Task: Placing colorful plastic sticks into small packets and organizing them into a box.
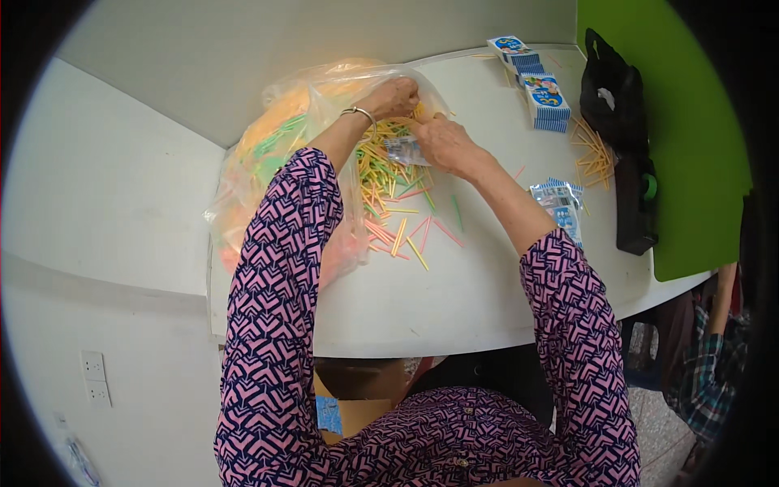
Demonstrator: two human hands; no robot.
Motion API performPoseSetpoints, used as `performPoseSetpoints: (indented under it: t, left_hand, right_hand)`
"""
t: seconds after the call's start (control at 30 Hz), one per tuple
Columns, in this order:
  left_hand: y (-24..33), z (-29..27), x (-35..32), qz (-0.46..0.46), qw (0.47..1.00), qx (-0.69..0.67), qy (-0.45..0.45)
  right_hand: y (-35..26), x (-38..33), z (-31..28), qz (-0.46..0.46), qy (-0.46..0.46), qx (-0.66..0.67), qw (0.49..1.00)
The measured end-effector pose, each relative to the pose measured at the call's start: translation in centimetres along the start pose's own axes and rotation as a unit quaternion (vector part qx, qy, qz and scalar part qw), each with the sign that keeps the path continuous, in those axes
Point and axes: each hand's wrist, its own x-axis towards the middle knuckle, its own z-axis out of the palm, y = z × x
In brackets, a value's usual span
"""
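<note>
A large clear plastic bag (320,101) lies on its side at the back left of the table, full of thin orange, green, yellow and pink sticks. Many loose sticks (381,178) spill from its mouth onto the tabletop. My left hand (393,97), with a bangle at the wrist, is at the bag's opening, its fingers curled closed. Close beside it my right hand (449,146) has its fingers closed too. Yellow sticks show between the hands, but what each one grips is hidden. Just under my right hand lies a small printed clear packet (406,151).
Stacked blue-and-white printed packets (547,101) stand at the back right. Nearer lie flat blue-and-white packets (560,203). Orange sticks (595,154) are heaped beside a black bag (614,97) and a black box-like object (635,203) along the green partition (706,162). Another person's arm (720,300) shows at far right.
</note>
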Motion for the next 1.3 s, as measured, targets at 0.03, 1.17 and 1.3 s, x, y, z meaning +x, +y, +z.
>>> performPoseSetpoints:
  t: [0.03, 1.17, 1.3]
  left_hand:
    - [-0.5, 0.7, -0.1, -0.015, 1.0, -0.009, 0.021]
    - [-2.7, 6.4, -2.5, -0.115, 0.928, -0.32, 0.153]
    - [0.0, 3.7, -2.6, -0.066, 0.93, -0.325, 0.157]
  right_hand:
    - [-0.1, 0.2, 0.0, -0.003, -0.002, 0.002, 1.0]
    - [8.2, 3.2, 0.0, 0.173, 0.016, 0.77, 0.614]
    - [8.1, 2.7, -0.7, 0.173, 0.008, 0.794, 0.583]
